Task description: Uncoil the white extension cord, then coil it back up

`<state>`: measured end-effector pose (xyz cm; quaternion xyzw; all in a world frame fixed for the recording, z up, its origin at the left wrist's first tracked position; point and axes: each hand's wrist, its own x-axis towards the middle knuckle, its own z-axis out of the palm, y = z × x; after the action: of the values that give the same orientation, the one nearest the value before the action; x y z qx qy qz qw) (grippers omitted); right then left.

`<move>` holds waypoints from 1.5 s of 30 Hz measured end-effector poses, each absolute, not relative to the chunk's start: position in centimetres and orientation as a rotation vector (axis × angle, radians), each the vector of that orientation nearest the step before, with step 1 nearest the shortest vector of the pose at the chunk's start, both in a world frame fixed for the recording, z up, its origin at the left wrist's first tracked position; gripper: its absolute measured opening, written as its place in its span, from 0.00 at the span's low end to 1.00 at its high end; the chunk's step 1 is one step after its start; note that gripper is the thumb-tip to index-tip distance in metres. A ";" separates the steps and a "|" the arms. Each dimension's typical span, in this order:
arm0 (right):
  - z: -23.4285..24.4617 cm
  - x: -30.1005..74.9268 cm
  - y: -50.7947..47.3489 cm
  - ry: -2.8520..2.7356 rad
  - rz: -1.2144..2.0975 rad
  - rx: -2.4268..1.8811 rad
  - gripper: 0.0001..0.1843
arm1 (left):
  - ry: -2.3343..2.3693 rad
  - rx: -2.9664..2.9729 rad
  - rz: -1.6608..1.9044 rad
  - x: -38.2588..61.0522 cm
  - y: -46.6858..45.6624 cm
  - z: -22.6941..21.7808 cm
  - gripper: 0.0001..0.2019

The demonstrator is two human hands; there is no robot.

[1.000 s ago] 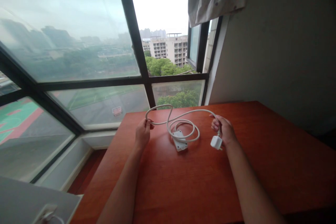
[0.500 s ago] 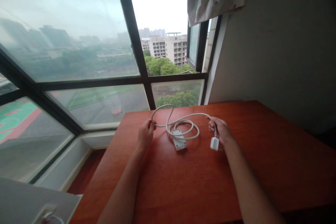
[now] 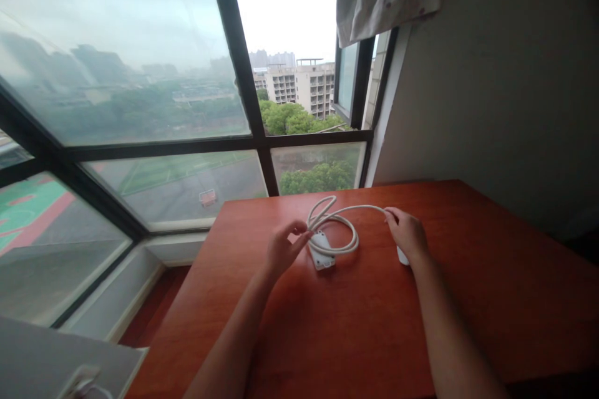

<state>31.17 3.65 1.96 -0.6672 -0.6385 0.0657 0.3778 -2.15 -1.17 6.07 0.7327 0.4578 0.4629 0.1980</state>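
Observation:
A white power cord [image 3: 350, 243] lies in loose loops over a white power strip [image 3: 322, 259], seen with screw holes on its face, on the reddish-brown table. At the left of the loops, my left hand [image 3: 286, 248] pinches the cord between thumb and fingertips. My right hand [image 3: 406, 232] grips the cord's other stretch near its plug, with the cord arching across from the coil. The white plug [image 3: 403, 257] hangs below that hand and is partly hidden by it.
The wooden table [image 3: 346, 336] reaches to a dark-framed window [image 3: 262, 137] at the back. A grey wall [image 3: 477, 106] rises on the right, and a curtain [image 3: 388, 0] hangs over the open pane. The table's left edge drops to the floor.
My left hand has moved right, to the coil, and the large left loop has shrunk and bunched up. My right hand has shifted slightly right with the plug, which is now more hidden.

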 end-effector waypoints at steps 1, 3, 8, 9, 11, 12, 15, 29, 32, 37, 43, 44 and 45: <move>1.8 31.1 3.7 -1.670 0.117 -1.717 0.17 | 1.258 2.067 1.276 -1.7 -1.4 6.1 0.13; 1.7 30.6 3.7 -1.728 0.026 -1.719 0.17 | 1.237 2.044 1.277 -0.9 -1.8 5.9 0.13; 2.7 25.9 2.6 -1.839 0.077 -1.500 0.15 | 1.268 1.942 1.349 -0.1 -2.1 5.8 0.14; 3.0 24.6 2.1 -1.902 0.172 -1.393 0.14 | 1.275 1.918 1.371 -0.2 -2.1 5.8 0.14; 3.6 22.1 0.8 -2.035 0.313 -1.207 0.12 | 1.282 1.863 1.419 -0.6 -2.0 6.1 0.15; 3.8 20.9 0.2 -2.104 0.346 -1.126 0.11 | 1.282 1.834 1.443 -0.9 -1.9 6.3 0.15; 4.0 18.6 -1.4 -2.224 0.350 -1.020 0.13 | 1.263 1.709 1.536 -2.0 -1.6 7.1 0.15; 3.8 23.0 0.7 -2.266 0.341 -1.128 0.02 | 1.377 1.256 1.898 -12.7 -1.6 10.9 0.11; 3.4 24.0 1.5 -2.159 0.322 -1.114 0.02 | 1.456 1.348 1.842 -13.0 -1.9 10.9 0.11; 3.1 25.0 2.4 -1.776 0.194 -1.189 0.08 | 1.495 1.414 1.755 -12.2 -1.9 10.9 0.13; 2.9 24.7 2.0 -1.400 0.165 -1.508 0.20 | 1.625 1.753 1.513 -10.4 -1.8 10.3 0.16; 2.7 24.6 2.0 -1.396 0.229 -1.521 0.22 | 1.658 1.846 1.458 -10.0 -1.8 10.2 0.16; 2.6 24.3 2.0 -1.391 0.311 -1.502 0.23 | 1.684 1.940 1.400 -9.7 -1.8 10.1 0.16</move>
<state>24.34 1.99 2.63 -0.6238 -0.5779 0.1291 0.5102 -9.66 -1.79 10.10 0.6593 0.5721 0.4759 0.1077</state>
